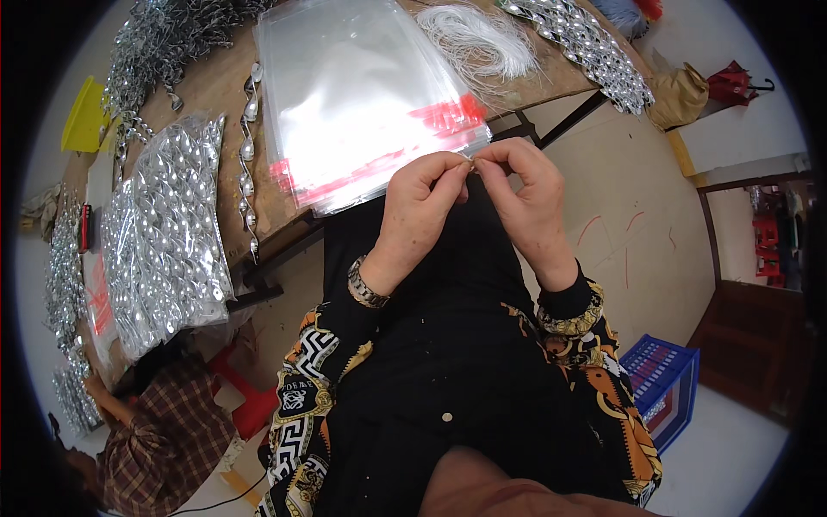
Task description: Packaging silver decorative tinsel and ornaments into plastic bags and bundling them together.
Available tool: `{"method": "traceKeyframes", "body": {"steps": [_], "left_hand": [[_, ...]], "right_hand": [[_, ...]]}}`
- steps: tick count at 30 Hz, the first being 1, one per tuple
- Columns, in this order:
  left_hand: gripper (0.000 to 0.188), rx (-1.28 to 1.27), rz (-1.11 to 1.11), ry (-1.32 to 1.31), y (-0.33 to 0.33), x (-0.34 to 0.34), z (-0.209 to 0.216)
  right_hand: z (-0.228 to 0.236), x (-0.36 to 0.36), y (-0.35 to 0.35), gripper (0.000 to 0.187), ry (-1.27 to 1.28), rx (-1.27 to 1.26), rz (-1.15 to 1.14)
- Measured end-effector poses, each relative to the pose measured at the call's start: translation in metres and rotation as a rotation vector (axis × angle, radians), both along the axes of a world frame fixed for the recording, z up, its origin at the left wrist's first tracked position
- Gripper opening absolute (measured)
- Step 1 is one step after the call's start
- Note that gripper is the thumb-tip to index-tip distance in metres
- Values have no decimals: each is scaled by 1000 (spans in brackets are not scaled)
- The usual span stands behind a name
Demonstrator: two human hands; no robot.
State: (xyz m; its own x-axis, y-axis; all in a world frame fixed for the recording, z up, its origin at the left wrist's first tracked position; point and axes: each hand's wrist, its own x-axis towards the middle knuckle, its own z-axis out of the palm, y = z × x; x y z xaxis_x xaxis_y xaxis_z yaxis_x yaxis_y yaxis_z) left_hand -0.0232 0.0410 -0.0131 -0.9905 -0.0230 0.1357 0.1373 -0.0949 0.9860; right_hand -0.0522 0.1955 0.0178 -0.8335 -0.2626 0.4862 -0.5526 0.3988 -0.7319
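My left hand [412,211] and my right hand [530,191] meet in front of my lap, just off the table's near edge. Both pinch with thumb and forefinger, the fingertips almost touching. Between them shows a tiny bit of thin white string [468,157]; most of it is hidden by the fingers. Right behind my hands lies a stack of clear plastic bags [340,60] with red-printed ends, overhanging the table edge. A hank of white strings [482,43] rests beyond it to the right. One silver twisted strip [247,155] lies left of the stack.
Bagged silver twisted strips [168,224] fill the table's left side, with loose ones [172,43] behind and more [594,52] at far right. A co-worker in a plaid shirt [172,431] sits lower left. A blue crate [668,383] stands on the floor at right.
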Motion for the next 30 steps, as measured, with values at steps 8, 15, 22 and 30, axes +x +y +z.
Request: {"method": "traceKeyframes", "body": {"steps": [8, 15, 22, 30], "left_hand": [[18, 115, -32, -41, -1, -1, 2], [18, 145, -89, -98, -3, -2, 4], [15, 115, -110, -90, -3, -2, 3], [13, 68, -117, -38, -19, 0, 6]], "right_hand": [[-7, -1, 6, 4, -255, -134, 46], [-20, -10, 11, 9, -601, -554, 250], [-14, -22, 25, 6, -843, -1048, 478], [-7, -58, 75, 6, -675, -1173, 518]]}}
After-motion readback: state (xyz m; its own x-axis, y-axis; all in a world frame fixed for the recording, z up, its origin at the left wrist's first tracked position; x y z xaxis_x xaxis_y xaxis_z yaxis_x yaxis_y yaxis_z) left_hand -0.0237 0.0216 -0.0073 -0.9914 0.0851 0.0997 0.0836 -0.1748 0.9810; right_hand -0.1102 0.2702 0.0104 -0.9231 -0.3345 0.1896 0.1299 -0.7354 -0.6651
